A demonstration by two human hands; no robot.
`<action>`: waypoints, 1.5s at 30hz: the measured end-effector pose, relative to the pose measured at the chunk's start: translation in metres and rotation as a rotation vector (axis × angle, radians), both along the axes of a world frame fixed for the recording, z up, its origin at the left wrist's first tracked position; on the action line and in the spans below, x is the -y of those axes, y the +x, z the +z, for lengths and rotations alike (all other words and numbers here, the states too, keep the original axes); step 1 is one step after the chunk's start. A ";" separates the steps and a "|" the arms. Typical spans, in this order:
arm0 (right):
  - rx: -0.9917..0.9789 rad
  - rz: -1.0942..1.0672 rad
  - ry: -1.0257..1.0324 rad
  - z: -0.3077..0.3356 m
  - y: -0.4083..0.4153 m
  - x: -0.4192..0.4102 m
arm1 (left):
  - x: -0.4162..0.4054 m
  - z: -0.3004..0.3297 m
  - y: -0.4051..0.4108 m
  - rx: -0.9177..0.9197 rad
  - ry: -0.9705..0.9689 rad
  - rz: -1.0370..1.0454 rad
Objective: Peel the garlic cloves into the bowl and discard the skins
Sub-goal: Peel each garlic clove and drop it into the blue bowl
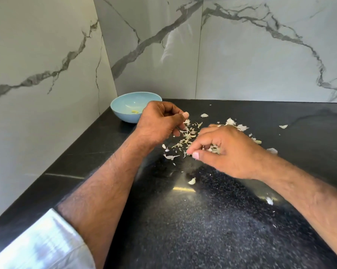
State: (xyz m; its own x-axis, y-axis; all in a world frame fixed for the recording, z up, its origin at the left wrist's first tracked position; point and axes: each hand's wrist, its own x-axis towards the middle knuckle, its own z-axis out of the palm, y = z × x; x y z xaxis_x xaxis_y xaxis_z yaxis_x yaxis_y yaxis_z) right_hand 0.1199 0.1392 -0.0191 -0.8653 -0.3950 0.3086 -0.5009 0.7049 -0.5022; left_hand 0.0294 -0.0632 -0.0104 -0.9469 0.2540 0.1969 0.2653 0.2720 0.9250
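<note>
A light blue bowl [123, 109] stands in the back left corner of the black counter, with a small yellowish garlic piece [134, 112] inside. A heap of white garlic skins [188, 135] lies scattered on the counter between my hands. My left hand [159, 123] hovers just right of the bowl, its fingers curled and its fingertips at the skins. My right hand [223, 150] rests over the heap's right side, its fingers curled round a clump of skins [214, 148].
Marble walls close off the counter [212, 220] at the left and back. Loose skin flakes lie farther out, one at the right [283, 126] and some near the front [191, 181]. A white rolled sleeve [47, 243] covers my left upper forearm.
</note>
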 end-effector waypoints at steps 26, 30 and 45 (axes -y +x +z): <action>0.112 0.155 0.191 -0.005 0.013 0.018 | 0.001 0.001 0.006 -0.019 -0.039 -0.017; 0.114 0.141 0.150 -0.013 0.014 0.028 | 0.001 0.000 0.004 -0.023 -0.054 -0.023; 0.220 -0.133 -0.390 0.000 -0.008 -0.018 | -0.001 -0.001 0.005 0.001 -0.046 -0.046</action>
